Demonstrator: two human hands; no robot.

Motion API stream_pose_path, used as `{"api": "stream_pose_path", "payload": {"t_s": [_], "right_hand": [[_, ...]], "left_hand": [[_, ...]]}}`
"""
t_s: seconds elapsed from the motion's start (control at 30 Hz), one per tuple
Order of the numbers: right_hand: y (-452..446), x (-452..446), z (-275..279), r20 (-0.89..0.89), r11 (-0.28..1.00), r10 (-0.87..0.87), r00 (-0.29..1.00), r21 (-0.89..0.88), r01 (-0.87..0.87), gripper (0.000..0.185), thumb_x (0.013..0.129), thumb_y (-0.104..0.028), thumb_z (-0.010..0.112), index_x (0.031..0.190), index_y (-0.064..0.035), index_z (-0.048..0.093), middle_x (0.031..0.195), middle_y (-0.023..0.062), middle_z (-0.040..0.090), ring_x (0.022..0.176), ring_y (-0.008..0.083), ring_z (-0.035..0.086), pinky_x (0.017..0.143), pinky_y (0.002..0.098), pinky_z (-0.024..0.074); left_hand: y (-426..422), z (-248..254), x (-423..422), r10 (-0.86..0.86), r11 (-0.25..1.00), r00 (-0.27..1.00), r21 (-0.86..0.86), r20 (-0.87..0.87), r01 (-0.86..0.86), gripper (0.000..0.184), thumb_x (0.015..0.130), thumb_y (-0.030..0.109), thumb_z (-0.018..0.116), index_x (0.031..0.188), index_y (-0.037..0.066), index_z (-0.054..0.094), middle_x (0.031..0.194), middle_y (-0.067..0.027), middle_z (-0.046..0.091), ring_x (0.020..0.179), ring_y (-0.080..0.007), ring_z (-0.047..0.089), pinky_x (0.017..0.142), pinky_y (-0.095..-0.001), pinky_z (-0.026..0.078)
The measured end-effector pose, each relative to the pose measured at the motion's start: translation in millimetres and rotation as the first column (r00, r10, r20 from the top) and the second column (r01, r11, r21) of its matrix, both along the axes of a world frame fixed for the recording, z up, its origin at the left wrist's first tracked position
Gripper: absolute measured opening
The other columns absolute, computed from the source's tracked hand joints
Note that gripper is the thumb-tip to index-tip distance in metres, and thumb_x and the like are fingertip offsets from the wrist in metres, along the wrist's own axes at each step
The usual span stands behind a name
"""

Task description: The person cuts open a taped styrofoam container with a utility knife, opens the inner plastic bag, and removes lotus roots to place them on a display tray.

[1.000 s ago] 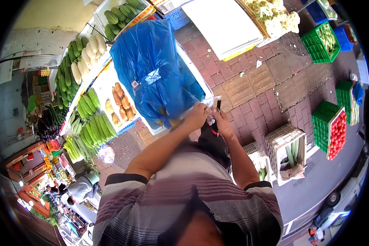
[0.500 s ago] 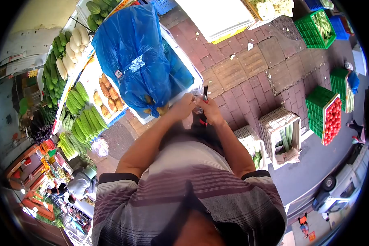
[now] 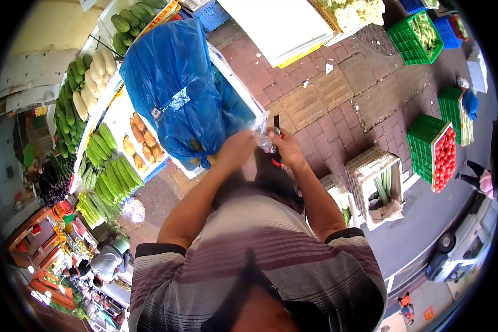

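one white box [image 3: 241, 85] holds a blue bag [image 3: 163, 77] near the left hand [image 3: 239, 147]

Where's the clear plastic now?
Near the head view's centre, the clear plastic is between the left hand and right hand, right of the blue plastic bag.

Behind the fingers [image 3: 278, 139] we see a short-sleeved striped shirt [image 3: 263, 235], pale nearest them, then maroon-banded, then grey with thin dark lines farthest away. Black bands edge both sleeves [image 3: 159, 276]. Closer to the fingers, we make out dark clothing [image 3: 268, 176].
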State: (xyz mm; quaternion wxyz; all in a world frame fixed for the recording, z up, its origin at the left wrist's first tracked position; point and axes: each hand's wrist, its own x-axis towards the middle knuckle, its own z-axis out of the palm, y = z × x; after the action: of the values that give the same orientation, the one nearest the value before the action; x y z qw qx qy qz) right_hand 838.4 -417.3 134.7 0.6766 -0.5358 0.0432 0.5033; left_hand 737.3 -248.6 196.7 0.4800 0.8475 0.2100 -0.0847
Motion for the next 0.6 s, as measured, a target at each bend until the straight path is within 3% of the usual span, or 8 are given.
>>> {"api": "stream_pose_path", "payload": {"t_s": [0.07,0.17,0.2,0.33,0.43,0.57,0.6], "right_hand": [[-10.0,2.8,-19.5,-0.042,0.999,0.036,0.998,-0.021,-0.037,0.031,0.096,-0.030,0.067,0.108,-0.0022,0.066,0.087,0.0023,0.064,0.069,0.0097,0.057,0.065,0.0261,0.0481],[-27.4,11.1,-38.9,-0.116,0.965,0.187,0.976,-0.162,-0.204,0.040,0.094,-0.042,0.069,0.098,-0.0031,0.064,0.084,0.0044,0.064,0.066,0.0108,0.058,0.057,0.0256,0.0487],[-25.9,16.1,-39.1,-0.152,0.942,0.206,0.967,-0.236,-0.237,0.036,0.095,-0.041,0.066,0.095,-0.0049,0.062,0.082,0.0028,0.060,0.064,0.0101,0.056,0.054,0.0267,0.0482],[0.5,25.2,-53.1,-0.035,0.904,0.298,0.954,-0.312,-0.293,0.027,0.098,-0.032,0.060,0.097,-0.0051,0.062,0.076,0.0008,0.055,0.061,0.0098,0.051,0.053,0.0286,0.0472],[27.9,44.0,-57.6,0.162,0.895,0.415,0.895,-0.248,-0.370,0.026,0.098,-0.029,0.060,0.095,-0.0028,0.062,0.077,0.0010,0.055,0.062,0.0103,0.051,0.052,0.0292,0.0452],[52.3,58.2,-29.4,0.343,0.773,0.590,0.731,-0.502,-0.388,0.036,0.091,-0.034,0.068,0.093,0.0018,0.061,0.075,0.0009,0.054,0.067,0.0106,0.057,0.058,0.0327,0.0488],[61.7,58.2,-30.8,0.380,0.797,0.558,0.737,-0.492,-0.350,0.042,0.087,-0.037,0.072,0.094,0.0028,0.060,0.071,0.0082,0.059,0.068,0.0217,0.064,0.066,0.0396,0.0519]], "left_hand": [[-0.2,6.7,-12.8,-0.018,0.999,1.000,0.040,0.016,0.018,0.024,0.092,0.022,0.062,0.099,0.000,0.065,0.078,-0.0167,0.066,0.069,-0.0275,0.063,0.066,-0.0363,0.049],[0.1,0.2,-31.4,0.174,0.984,0.985,-0.033,-0.011,-0.174,0.026,0.092,0.025,0.063,0.099,0.000,0.065,0.075,-0.0161,0.064,0.067,-0.0230,0.062,0.065,-0.0351,0.048],[0.8,6.1,-32.6,0.201,0.978,0.978,-0.055,-0.045,-0.204,0.027,0.093,0.026,0.063,0.098,0.000,0.065,0.074,-0.0154,0.063,0.067,-0.0201,0.060,0.064,-0.0347,0.048],[0.7,-13.0,-46.7,0.138,0.990,0.990,-0.017,0.024,-0.138,0.024,0.092,0.024,0.063,0.096,0.000,0.066,0.074,-0.0159,0.062,0.068,-0.0210,0.060,0.065,-0.0356,0.048],[0.2,-12.8,-43.2,0.166,0.985,0.985,-0.048,0.053,-0.164,0.024,0.090,0.025,0.064,0.095,0.001,0.066,0.076,-0.0173,0.063,0.067,-0.0241,0.061,0.065,-0.0370,0.048],[-0.4,-11.4,-41.8,0.153,0.988,0.988,-0.003,-0.022,-0.153,0.025,0.088,0.025,0.064,0.095,0.001,0.065,0.077,-0.0182,0.064,0.068,-0.0278,0.062,0.065,-0.0383,0.049],[-0.3,-12.9,-43.2,0.150,0.989,0.988,0.000,-0.037,-0.151,0.025,0.088,0.025,0.064,0.095,0.001,0.065,0.077,-0.0183,0.064,0.068,-0.0285,0.063,0.065,-0.0387,0.049]]}}
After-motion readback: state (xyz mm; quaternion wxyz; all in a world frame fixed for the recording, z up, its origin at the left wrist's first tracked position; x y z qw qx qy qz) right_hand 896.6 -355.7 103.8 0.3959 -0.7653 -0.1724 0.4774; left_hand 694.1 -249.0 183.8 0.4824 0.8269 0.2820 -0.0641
